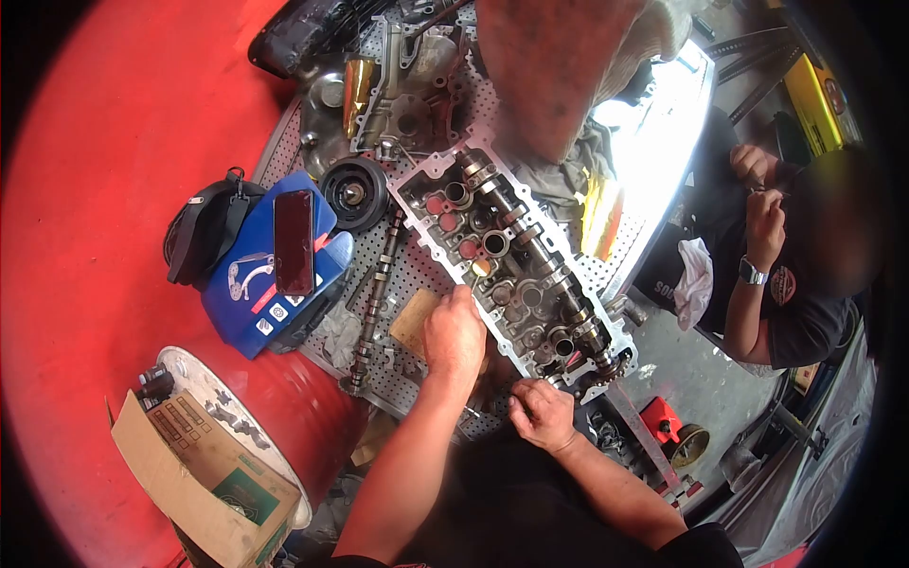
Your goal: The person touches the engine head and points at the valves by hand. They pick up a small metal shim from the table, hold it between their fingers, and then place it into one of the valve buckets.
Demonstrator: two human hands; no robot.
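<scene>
1. Two bare hands work at the near edge of a cylinder head [516, 260] lying diagonally across the perforated bench [606, 256]. Your left hand [454, 333] rests knuckles-up on the head's rim with fingers curled, and whether anything sits in that grip cannot be told.
2. Your right hand [542, 414] is bunched at the head's lower corner, fingers closed. What it pinches, if anything, is hidden.
3. One camshaft [544, 248] sits in the head, and a loose camshaft [374, 303] lies on the bench just beside it.
4. Risk, as a judgement: the head's lower corner sits near the bench edge, so a hard push could shift it, and small parts could drop through the perforations.
5. A phone [294, 241] rests on a blue case [270, 284] near the loose camshaft and could be knocked.
6. A second person [791, 284] sits at right, their work too small to read. The frame's dark corners are cut off by the lens.
</scene>
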